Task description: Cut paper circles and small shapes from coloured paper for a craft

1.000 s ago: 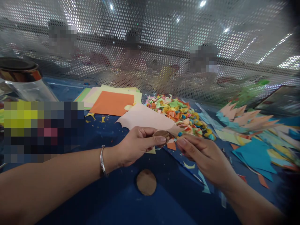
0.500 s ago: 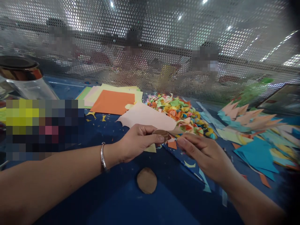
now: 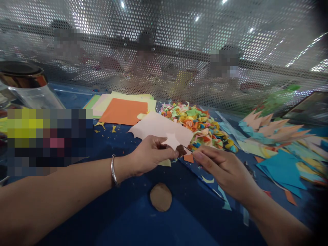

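Note:
My left hand (image 3: 151, 153), wearing a silver bangle (image 3: 113, 170), pinches a small brown paper piece (image 3: 180, 150) between thumb and fingertips. The piece looks curled or turned, and the fingers hide part of it. From the right, my right hand (image 3: 225, 167) grips a thin dark pointed tool (image 3: 188, 148), its tip at the brown piece. I cannot tell the tool's exact kind. Below the hands, a round brown paper disc (image 3: 161, 197) lies flat on the blue table. A pale pink sheet with scalloped cut edges (image 3: 153, 124) lies just behind my left hand.
Behind are an orange sheet (image 3: 125, 112) on stacked paper and a heap of small colourful paper pieces (image 3: 202, 126). Blue paper (image 3: 280, 171) and folded peach paper shapes (image 3: 271, 126) lie right. A lidded clear jar (image 3: 33, 95) stands left; a perforated metal screen (image 3: 169, 51) rises behind.
The brown piece between my hands has gone from a flat, rounded look to a smaller, turned or curled one. Both hands keep nearly the same place.

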The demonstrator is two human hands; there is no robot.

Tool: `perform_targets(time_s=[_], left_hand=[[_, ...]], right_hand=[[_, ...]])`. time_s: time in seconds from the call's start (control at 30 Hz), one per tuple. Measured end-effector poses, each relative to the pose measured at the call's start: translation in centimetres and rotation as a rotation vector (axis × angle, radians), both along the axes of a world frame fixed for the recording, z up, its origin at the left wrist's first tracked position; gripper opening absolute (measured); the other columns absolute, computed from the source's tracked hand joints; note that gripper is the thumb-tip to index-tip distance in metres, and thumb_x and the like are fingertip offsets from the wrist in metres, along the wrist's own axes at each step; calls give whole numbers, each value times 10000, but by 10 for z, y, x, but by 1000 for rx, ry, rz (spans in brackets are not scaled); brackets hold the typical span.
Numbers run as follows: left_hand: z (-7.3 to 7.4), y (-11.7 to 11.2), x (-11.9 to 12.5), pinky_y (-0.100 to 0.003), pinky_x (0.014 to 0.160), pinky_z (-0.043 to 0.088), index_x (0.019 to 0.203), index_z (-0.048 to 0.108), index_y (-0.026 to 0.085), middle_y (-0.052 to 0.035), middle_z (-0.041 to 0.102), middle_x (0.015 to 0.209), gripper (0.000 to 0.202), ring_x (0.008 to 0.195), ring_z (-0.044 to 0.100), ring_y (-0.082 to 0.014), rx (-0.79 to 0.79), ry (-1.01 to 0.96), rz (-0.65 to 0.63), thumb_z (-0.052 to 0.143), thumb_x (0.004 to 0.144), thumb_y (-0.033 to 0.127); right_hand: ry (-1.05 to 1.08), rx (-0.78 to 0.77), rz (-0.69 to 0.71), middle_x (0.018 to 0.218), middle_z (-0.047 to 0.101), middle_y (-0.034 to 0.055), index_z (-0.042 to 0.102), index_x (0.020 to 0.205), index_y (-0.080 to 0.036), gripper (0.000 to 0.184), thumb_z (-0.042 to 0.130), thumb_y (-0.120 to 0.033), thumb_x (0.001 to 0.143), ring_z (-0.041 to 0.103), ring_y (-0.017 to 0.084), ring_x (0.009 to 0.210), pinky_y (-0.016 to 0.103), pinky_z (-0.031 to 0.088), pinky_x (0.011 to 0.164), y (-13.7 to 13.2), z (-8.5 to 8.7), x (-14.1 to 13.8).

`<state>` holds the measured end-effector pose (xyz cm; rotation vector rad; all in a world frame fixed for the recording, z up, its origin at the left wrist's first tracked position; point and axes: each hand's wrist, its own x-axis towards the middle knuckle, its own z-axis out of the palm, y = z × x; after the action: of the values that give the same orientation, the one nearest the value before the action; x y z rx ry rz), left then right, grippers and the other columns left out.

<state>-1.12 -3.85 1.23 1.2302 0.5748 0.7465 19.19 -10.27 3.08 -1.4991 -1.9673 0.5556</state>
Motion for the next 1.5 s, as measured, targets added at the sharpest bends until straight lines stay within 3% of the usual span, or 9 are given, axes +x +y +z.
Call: perform_targets(time_s=[0.13, 0.3, 0.47, 0.57, 0.77, 1.0, 1.37, 1.5], left_hand=[[1, 0, 1, -276, 726, 477, 613, 685, 163, -12, 655, 643, 163, 720, 602, -131, 2, 12, 18, 782, 692, 267], [5, 1, 1, -247, 735, 475, 711, 756, 160, -18, 702, 712, 32, 706, 603, -104, -74, -22, -10, 741, 705, 188], [4, 3, 0, -255, 765, 475, 767, 775, 149, -18, 712, 716, 78, 709, 607, -104, -111, -24, -29, 735, 702, 164], [1, 4, -1, -260, 760, 462, 793, 773, 139, -33, 722, 785, 113, 740, 607, -114, -52, -10, -36, 754, 699, 198], [-1, 5, -2, -250, 666, 400, 764, 739, 119, -13, 639, 739, 123, 695, 551, -105, 65, 82, -33, 731, 724, 235], [0, 4, -3, -243, 594, 315, 613, 604, 125, 37, 481, 630, 179, 611, 432, -78, 214, 128, -86, 681, 736, 231], [-2, 7, -3, -258, 589, 308, 598, 555, 145, 32, 465, 629, 200, 611, 420, -89, 237, 168, -114, 651, 708, 282], [-2, 8, -4, -259, 608, 339, 635, 601, 138, 23, 505, 647, 144, 635, 454, -98, 223, 163, -120, 653, 691, 260]], right_hand=[[-10, -6, 12, 596, 426, -15, 484, 640, -207, 474, 409, -522, 986, 408, 124, 543, 273, 334, 521, 0, -1, 1], [-13, 6, -2, 592, 443, -17, 505, 657, -205, 460, 419, -514, 986, 416, 119, 534, 268, 326, 510, -1, -2, 3], [-38, 33, 15, 587, 462, -25, 513, 666, -203, 433, 438, -484, 988, 420, 110, 522, 254, 320, 501, -2, -1, 3], [-50, 46, 26, 595, 478, -27, 518, 672, -203, 425, 431, -469, 993, 436, 109, 531, 249, 329, 506, -2, 0, 2], [-43, 36, 42, 593, 478, -27, 494, 653, -205, 435, 428, -472, 990, 435, 111, 535, 251, 329, 504, -1, 2, 0], [-42, 25, 74, 587, 446, -30, 482, 650, -203, 433, 428, -457, 996, 410, 105, 530, 247, 316, 495, -1, 1, 0], [-63, 17, 73, 579, 448, -29, 484, 643, -205, 444, 424, -473, 994, 405, 104, 514, 243, 319, 482, -2, 2, 0], [-77, 17, 73, 583, 447, -31, 481, 649, -204, 440, 420, -466, 997, 411, 103, 520, 243, 314, 488, -2, 2, 0]])
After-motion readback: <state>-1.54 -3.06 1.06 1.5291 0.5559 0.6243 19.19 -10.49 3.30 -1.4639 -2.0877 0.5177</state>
